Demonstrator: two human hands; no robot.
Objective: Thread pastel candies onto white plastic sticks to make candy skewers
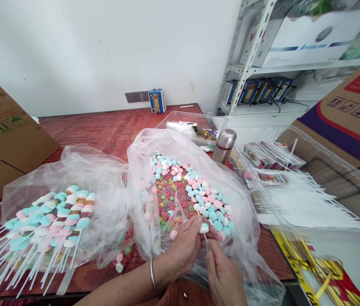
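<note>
My left hand (184,246), with a silver bangle on the wrist, pinches a white candy piece (204,228) at the near edge of an open plastic bag (154,170) full of pink, blue and white candies and small coloured rings. My right hand (222,276) is closed on a thin white stick (205,240) just below that candy; the stick's tip meets the candy. To the left, a second plastic bag (80,170) holds finished candy skewers (52,221) with white sticks fanning toward the table's front-left edge.
A clear plastic tray (342,170) with white sticks and packets lies to the right. Behind the bags sit a metal flask (224,145) and a clear box (195,123). Cardboard boxes (4,127) flank both sides. A metal shelf (262,68) stands at the back right.
</note>
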